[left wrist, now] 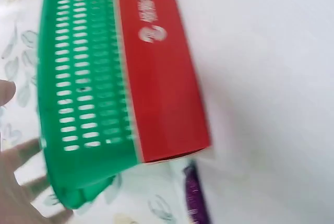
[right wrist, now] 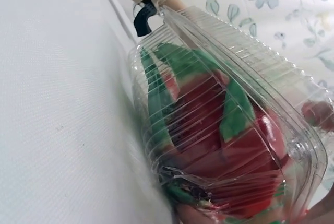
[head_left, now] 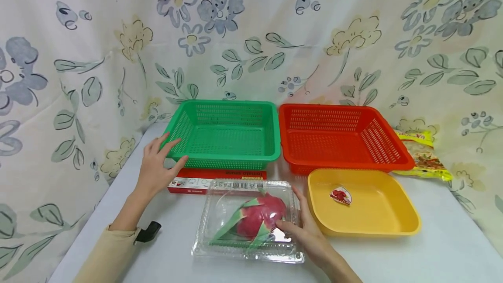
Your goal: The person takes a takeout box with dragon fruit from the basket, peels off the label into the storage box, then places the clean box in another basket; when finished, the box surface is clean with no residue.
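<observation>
My right hand (head_left: 310,235) grips the right side of a clear plastic clamshell box (head_left: 201,241), thumb on its lid. Inside lies a dragon fruit (head_left: 271,208), red with green scales, also seen close through the ribbed plastic in the right wrist view. At the left front corner of the green basket (head_left: 225,160), my left hand (head_left: 156,169) has its fingers spread. The left wrist view shows its fingers (left wrist: 23,151) beside the basket's end; whether they touch it I cannot tell. A long red carton (head_left: 188,185) lies along the basket's front, partly behind the clamshell.
Right of the green basket stands a red basket (head_left: 349,166). Before it is a yellow tray (head_left: 373,219) holding a small red-and-white label (head_left: 341,195). A yellow food packet (head_left: 426,156) lies at the far right. Floral cloth (head_left: 251,34) hangs behind the table.
</observation>
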The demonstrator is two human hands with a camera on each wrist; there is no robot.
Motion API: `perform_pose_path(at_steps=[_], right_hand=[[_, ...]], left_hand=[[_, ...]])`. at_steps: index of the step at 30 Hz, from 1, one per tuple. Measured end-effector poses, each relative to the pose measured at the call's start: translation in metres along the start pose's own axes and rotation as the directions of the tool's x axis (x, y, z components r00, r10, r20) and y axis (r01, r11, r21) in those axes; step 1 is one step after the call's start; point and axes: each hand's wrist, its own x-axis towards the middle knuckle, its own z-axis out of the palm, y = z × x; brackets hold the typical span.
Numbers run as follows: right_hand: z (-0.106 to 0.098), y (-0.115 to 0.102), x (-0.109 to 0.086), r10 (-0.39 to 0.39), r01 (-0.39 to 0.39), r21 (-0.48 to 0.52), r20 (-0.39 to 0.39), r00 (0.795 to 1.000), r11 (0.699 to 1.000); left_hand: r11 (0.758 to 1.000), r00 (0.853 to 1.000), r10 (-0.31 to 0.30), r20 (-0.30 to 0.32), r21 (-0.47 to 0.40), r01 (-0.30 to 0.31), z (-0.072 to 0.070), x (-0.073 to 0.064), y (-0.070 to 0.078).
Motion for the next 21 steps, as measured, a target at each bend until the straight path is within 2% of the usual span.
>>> perform_pose_path(at_steps=[5, 11, 16, 21], right_hand=[[0.000, 0.000, -0.002, -0.004, 0.004, 0.003, 0.039, 0.999, 1.000], [0.000, 0.002, -0.002, -0.011, 0.012, -0.048, 0.021, 1.000, 0.999], [-0.003, 0.002, -0.001, -0.042, 0.044, -0.050, 0.042, 0.998, 0.998], [-0.005, 0.004, -0.001, -0.063, 0.063, -0.051, 0.000, 0.998, 0.997]], left_hand=[[0.988, 0.988, -0.130, 0.089, -0.072, 0.136, 0.008, -0.004, -0.007], [0.966, 0.970, -0.227, 0.085, -0.104, 0.235, 0.014, -0.008, -0.005], [0.959, 0.967, -0.243, 0.078, -0.128, 0.251, 0.015, -0.009, -0.003], [0.955, 0.967, -0.241, 0.087, -0.155, 0.252, 0.017, -0.008, -0.002]])
